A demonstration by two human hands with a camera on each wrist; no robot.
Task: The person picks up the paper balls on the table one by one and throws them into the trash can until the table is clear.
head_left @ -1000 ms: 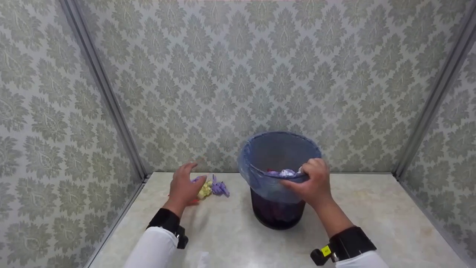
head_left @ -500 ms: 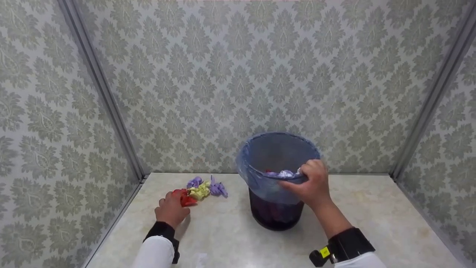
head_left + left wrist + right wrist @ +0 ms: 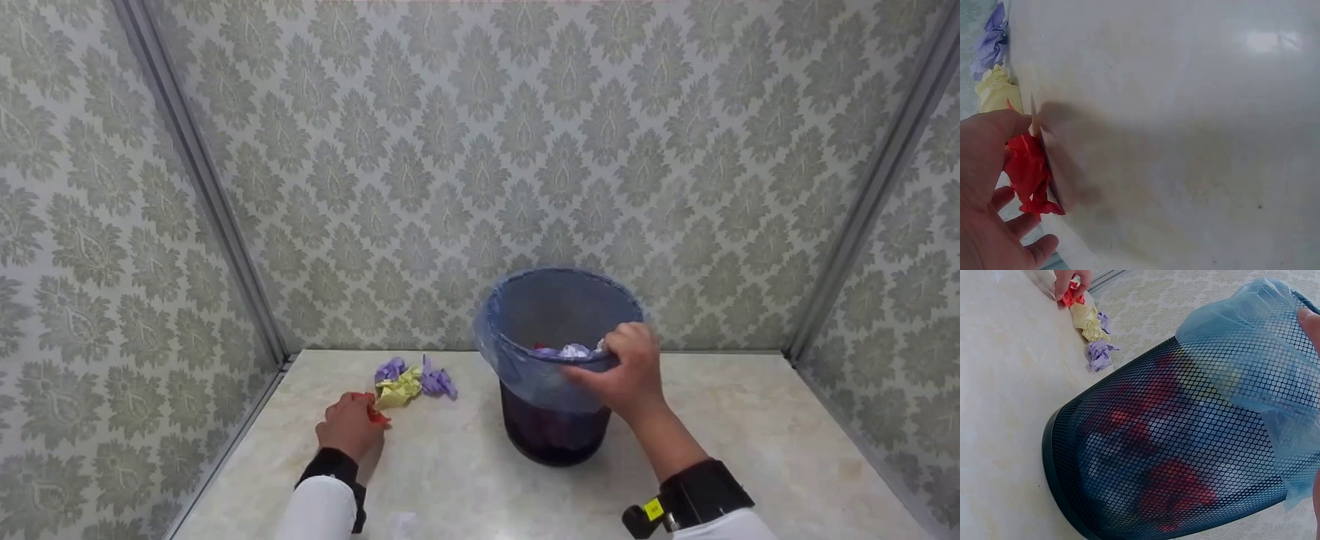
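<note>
My left hand is down at the left of the table, thumb and fingers around a crumpled piece of red paper. Just beyond it lie a yellow paper ball and two purple ones, the right purple ball and the left purple ball. With my right hand I grip the near right rim of a dark mesh waste bin. A blue translucent bin liner folds over that rim. Through the mesh, red crumpled paper and other pale pieces show inside.
The pale marbled table meets a patterned wall at its back edge, and side panels stand left and right. A small whitish patch shows near the table's front. Each wrist wears a black strap.
My left hand has come back and down from above the yellow and purple paper to the red piece, then drawn that slightly nearer. The right hand keeps its grip on the bin.
</note>
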